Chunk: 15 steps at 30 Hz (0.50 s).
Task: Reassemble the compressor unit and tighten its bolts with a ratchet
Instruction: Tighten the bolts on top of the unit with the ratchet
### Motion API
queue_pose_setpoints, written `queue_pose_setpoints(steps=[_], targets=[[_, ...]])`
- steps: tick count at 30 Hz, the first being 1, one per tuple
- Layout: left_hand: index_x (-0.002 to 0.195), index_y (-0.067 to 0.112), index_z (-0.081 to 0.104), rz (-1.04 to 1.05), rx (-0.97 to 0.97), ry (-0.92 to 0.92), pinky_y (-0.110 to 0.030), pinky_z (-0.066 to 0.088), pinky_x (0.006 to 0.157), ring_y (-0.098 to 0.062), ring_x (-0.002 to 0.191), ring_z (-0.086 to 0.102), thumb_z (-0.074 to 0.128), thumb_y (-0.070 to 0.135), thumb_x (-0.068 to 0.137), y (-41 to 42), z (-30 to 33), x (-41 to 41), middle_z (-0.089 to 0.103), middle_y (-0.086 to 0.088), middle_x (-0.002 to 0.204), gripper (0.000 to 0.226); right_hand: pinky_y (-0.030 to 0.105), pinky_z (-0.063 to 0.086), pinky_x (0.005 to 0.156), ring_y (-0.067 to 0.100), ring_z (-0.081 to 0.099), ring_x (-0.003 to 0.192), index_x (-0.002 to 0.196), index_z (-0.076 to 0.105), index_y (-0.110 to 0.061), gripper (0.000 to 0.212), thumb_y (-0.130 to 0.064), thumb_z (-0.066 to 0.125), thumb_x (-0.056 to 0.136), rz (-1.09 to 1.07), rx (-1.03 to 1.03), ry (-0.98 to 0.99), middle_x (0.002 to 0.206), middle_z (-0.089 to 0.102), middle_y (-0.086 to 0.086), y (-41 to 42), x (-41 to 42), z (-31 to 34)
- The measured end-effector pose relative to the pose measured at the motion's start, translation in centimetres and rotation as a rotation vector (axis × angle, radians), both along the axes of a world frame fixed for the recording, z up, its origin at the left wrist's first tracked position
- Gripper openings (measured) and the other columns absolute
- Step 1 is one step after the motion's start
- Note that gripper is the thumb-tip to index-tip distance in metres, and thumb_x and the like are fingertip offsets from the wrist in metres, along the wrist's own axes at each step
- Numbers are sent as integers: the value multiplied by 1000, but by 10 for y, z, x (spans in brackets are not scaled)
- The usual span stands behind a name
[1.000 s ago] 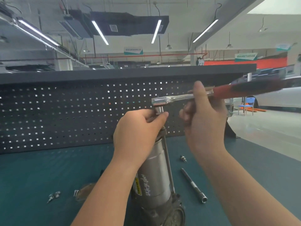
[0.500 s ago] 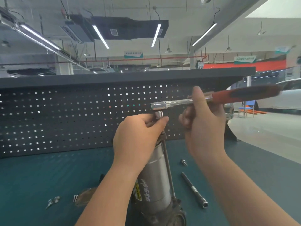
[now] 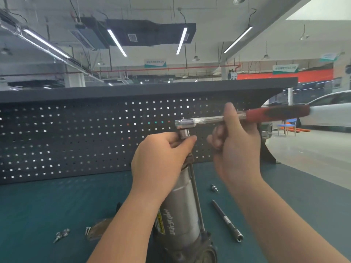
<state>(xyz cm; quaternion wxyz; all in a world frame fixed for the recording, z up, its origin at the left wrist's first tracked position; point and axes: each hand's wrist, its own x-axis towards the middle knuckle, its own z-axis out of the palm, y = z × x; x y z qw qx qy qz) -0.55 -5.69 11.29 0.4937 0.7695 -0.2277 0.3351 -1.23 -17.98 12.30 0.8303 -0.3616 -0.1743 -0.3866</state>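
Observation:
The grey compressor unit (image 3: 182, 207) stands upright on the teal bench, a long bolt (image 3: 196, 196) running down its right side. My left hand (image 3: 161, 160) grips the compressor's top end and hides it; thumb and finger touch the socket (image 3: 184, 133) under the ratchet head. The ratchet (image 3: 201, 121), chrome with a red and black handle (image 3: 277, 113), lies level above the compressor, pointing right. My right hand (image 3: 237, 147) grips its chrome shaft near the handle.
A loose extension bar (image 3: 227, 221) and a small bolt (image 3: 214, 187) lie on the bench (image 3: 47, 209) right of the compressor. More small bolts (image 3: 61, 235) and a brownish part (image 3: 96, 229) lie at the left. A dark pegboard (image 3: 76, 137) backs the bench.
The ratchet handle has swung slightly, its far end dropping from higher right to nearly level. Both hands keep their hold; the compressor stays in place.

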Motion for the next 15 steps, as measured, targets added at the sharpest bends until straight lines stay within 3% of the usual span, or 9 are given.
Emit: queue_pose_setpoints(steps=[3, 4, 5, 8, 11, 13, 15], targets=[[57, 33, 67, 10, -27, 4, -25, 43, 55, 3, 48, 55, 67, 49, 80, 1, 2, -3, 64, 19, 52, 29, 10, 39, 53, 4, 51, 48, 70, 51, -24, 27, -20, 69, 89, -542, -411, -275, 55, 54, -5, 18, -20, -1], [55, 25, 62, 59, 41, -9, -25, 36, 49, -2, 46, 49, 56, 48, 79, 1, 2, -2, 53, 1, 47, 34, 8, 39, 54, 5, 54, 52, 69, 51, -25, 28, -18, 72, 85, -669, -535, -326, 61, 58, -3, 24, -24, -2], [59, 17, 57, 131, 143, -22, -25, 34, 48, -7, 49, 46, 41, 44, 76, 2, 3, -1, 56, -9, 60, 35, 9, 39, 54, 7, 55, 55, 70, 51, -25, 29, -15, 75, 81, -723, -623, -339, 67, 60, -2, 30, -27, -2], [69, 7, 48, 222, 277, -12, -26, 35, 53, -23, 65, 50, 27, 32, 69, 3, 6, -2, 49, -1, 60, 33, 25, 46, 56, 16, 57, 57, 77, 55, -28, 32, -5, 78, 79, -619, -724, -293, 65, 59, 4, 35, -31, -4], [47, 16, 44, 164, 179, -12, -27, 27, 43, -12, 45, 40, 36, 29, 79, 1, 8, -9, 39, 4, 41, 36, 34, 49, 57, 17, 59, 57, 72, 58, -22, 24, -9, 76, 81, -594, -744, -324, 62, 61, 0, 25, -31, -1], [39, 29, 55, 80, 55, 27, -24, 22, 46, -6, 37, 40, 53, 23, 88, -2, 7, -9, 40, 8, 33, 49, 24, 47, 53, 4, 58, 55, 70, 59, -32, 22, -22, 73, 83, -589, -728, -347, 58, 60, -14, 17, -27, 1], [48, 35, 65, 25, 25, 52, -26, 38, 52, 1, 42, 51, 61, 33, 90, 0, 5, -6, 54, 16, 41, 42, 17, 43, 53, 1, 55, 50, 75, 58, -33, 17, -26, 68, 87, -499, -644, -347, 56, 57, -17, 6, -21, 1]])
